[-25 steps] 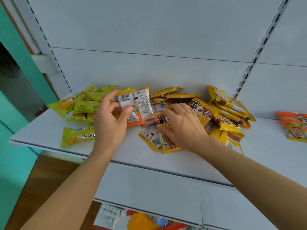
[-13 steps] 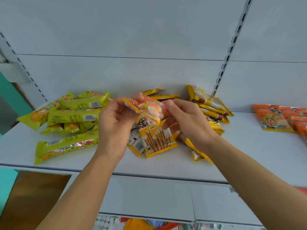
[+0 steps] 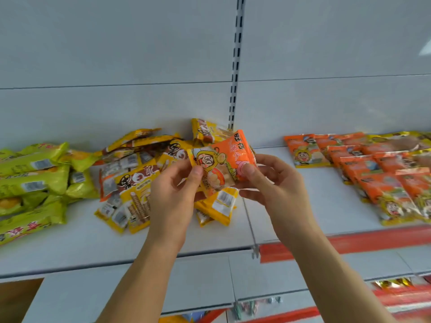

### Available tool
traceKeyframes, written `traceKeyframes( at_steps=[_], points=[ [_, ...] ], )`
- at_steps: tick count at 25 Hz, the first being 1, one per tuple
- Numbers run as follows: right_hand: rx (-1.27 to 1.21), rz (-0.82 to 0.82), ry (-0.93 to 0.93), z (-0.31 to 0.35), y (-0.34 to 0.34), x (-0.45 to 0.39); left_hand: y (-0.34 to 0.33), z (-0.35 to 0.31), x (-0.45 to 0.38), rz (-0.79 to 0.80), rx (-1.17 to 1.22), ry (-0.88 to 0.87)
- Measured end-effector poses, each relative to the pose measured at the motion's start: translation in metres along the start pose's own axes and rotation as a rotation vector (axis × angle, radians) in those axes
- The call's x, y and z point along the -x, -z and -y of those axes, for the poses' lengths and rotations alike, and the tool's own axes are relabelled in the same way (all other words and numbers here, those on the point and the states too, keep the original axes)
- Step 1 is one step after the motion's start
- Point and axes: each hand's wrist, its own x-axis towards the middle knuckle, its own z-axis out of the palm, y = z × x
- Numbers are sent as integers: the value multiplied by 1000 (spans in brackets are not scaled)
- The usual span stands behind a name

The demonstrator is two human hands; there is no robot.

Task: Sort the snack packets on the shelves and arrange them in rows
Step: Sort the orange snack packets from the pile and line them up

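Observation:
Both hands hold one orange packet with a cartoon face, lifted above the shelf. My left hand pinches its left edge with thumb and fingers. My right hand pinches its right edge, thumb on the front. Behind and below lies a loose heap of yellow wafer-stick packets. Green-yellow long packets are stacked at the left. Orange packets of the same kind as the held one lie in overlapping rows at the right.
A slotted upright splits the white back panel. The right shelf section has a red front strip. A lower shelf with more goods shows at the bottom edge. Bare shelf surface lies between the yellow heap and the orange rows.
The view has swung to the right, bringing the orange rows into sight. The orange packet, taken from the heap, is now held higher and flatter between both hands.

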Motion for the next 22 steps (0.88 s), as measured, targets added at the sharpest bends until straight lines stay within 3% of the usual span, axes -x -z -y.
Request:
traceKeyframes(
  at_steps=[8,12,18,22],
  points=[
    [138,-154,57,14,81,-10,-71,5,21,-15,97,152],
    [215,-68,87,20,108,-19,-85,4,23,58,113,194],
    [225,114,-53,40,169,-48,-114,14,29,107,-150,131],
    [499,176,-11,55,199,-84,-145,23,22,180,-292,122]
  ],
)
